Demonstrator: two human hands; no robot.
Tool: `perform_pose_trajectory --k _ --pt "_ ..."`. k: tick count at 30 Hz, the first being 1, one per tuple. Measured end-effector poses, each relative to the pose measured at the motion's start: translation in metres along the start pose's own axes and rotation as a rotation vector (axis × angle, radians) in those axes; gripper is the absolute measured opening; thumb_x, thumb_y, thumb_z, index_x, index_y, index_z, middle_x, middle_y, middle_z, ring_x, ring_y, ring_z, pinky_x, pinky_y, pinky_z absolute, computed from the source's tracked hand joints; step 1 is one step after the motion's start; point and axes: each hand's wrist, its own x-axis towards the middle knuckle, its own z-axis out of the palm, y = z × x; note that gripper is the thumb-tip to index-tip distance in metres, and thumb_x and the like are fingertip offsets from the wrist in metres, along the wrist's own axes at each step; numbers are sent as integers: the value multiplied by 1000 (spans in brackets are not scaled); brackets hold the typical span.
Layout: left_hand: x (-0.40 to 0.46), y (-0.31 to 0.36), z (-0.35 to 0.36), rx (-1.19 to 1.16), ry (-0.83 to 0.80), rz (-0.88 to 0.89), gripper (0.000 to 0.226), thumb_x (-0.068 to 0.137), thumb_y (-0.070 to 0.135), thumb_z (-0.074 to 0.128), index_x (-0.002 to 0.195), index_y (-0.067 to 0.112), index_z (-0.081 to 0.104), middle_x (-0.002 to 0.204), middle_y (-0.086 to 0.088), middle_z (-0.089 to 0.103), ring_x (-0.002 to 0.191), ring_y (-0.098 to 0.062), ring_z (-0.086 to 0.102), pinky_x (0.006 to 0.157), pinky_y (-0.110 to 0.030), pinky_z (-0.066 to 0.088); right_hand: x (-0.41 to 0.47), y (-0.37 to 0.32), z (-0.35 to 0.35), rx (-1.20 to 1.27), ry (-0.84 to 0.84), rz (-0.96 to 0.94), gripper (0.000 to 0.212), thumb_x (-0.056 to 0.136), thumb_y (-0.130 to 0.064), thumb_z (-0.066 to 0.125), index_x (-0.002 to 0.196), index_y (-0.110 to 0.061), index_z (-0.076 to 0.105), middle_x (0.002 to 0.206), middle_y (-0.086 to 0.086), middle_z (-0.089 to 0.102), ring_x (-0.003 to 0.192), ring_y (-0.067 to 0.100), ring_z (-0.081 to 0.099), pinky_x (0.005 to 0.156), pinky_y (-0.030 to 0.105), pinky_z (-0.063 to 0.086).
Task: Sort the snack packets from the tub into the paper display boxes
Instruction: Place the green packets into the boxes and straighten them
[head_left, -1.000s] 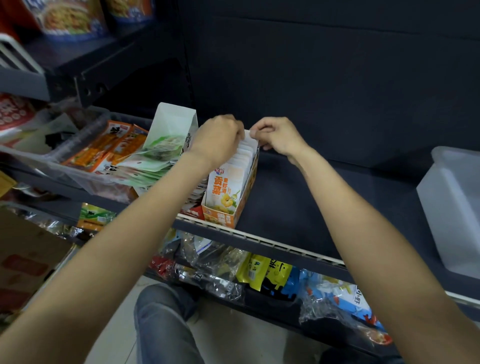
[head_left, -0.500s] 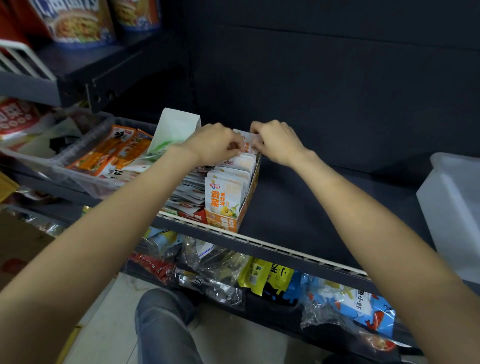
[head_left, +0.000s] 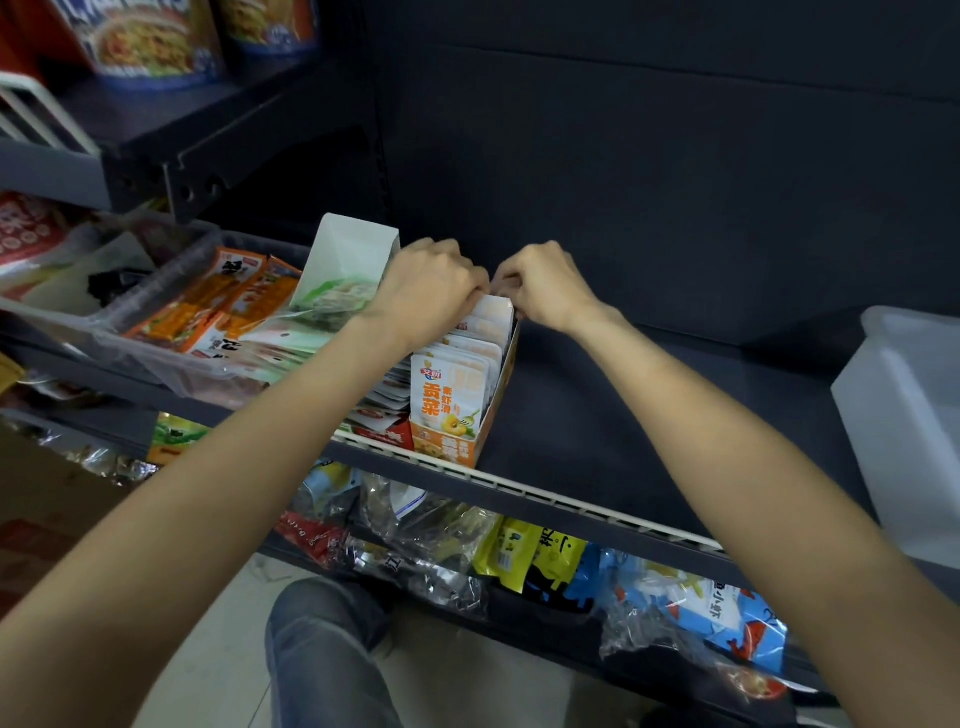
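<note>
An orange paper display box (head_left: 493, 415) stands on the dark shelf, filled with a row of upright white-and-orange snack packets (head_left: 449, 389). My left hand (head_left: 431, 291) and my right hand (head_left: 545, 286) meet over the box's far end, fingers pinched on the rearmost packets there. Left of the box lies a clear plastic tub (head_left: 171, 364) holding orange packets (head_left: 218, 306) and green-white packets (head_left: 291, 343). A white paper display box (head_left: 348, 260) stands tilted in the tub with a green packet inside. More packets (head_left: 384, 410) lie stacked between tub and orange box.
A translucent white tub (head_left: 909, 415) stands at the right of the shelf. Bare dark shelf (head_left: 649, 415) lies between it and the orange box. The lower shelf holds bagged snacks (head_left: 540, 561). Instant noodle cups (head_left: 150, 41) stand on the upper shelf. A denim-clad knee (head_left: 322, 654) is below.
Both hands stayed at the back of the orange box and shifted slightly, pressing the rear packets together. The view has tilted a little.
</note>
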Motion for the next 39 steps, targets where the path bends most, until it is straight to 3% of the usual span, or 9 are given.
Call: perform_pose_trajectory --k 5,8,10,12,17,22,28,33,39 --pt "4 4 -9 -148 -70 -99 22 94 27 51 103 19 70 93 -6 70 98 -25 59 75 -34 40 3 6 3 -292 -15 0 24 93 -39 56 96 -23 73 89 5 70 84 28 63 67 32 45" --pt "4 5 -24 -344 -127 -253 31 98 36 43 118 24 63 114 -1 66 108 -22 57 82 -34 43 -1 16 7 -36 25 22 27 87 -39 63 108 -23 71 95 1 72 84 17 66 77 31 51" --pt "-8 7 -40 -536 -163 -320 41 99 41 40 133 23 52 134 1 55 124 -19 49 96 -35 41 -9 24 10 223 122 59 25 86 -23 67 111 -18 69 87 -1 72 65 3 65 75 28 54" --pt "-29 14 -55 -602 -273 -295 58 98 48 37 147 19 31 152 1 33 140 -15 29 111 -30 24 -18 31 14 357 232 94 18 86 -16 66 104 -17 71 82 -1 71 54 0 61 68 21 53" --pt "-73 52 -58 -277 -594 -114 85 95 60 27 149 7 -12 157 -7 -18 144 -16 -18 111 -23 -16 -27 32 20 415 339 127 15 88 -17 63 99 -20 73 89 -7 70 81 6 64 78 17 51" --pt "-34 71 -13 -285 -458 -266 70 100 48 17 149 5 -7 158 -14 -11 145 -24 -14 118 -37 -9 -35 26 20 497 364 145 22 95 -17 53 111 -17 69 107 -7 68 99 1 58 81 1 39" --pt "16 66 34 -412 -392 -360 64 101 40 24 151 9 0 159 -8 -7 146 -20 -11 118 -38 -6 -51 33 29 545 365 213 29 97 -13 48 122 -12 62 122 -2 63 104 0 53 80 -4 35" --pt "9 64 34 -532 -268 -387 64 101 35 30 151 8 0 159 -7 -5 146 -16 -9 118 -34 -7 -47 35 31 545 310 221 37 98 -11 46 134 -11 51 134 3 56 123 12 51 100 15 36" --pt "-11 60 5 -887 93 -488 58 98 12 36 150 4 11 159 -11 6 147 -19 1 117 -23 2 -39 29 32 483 302 115 39 95 -13 50 134 -15 49 136 2 53 126 15 48 108 34 39"
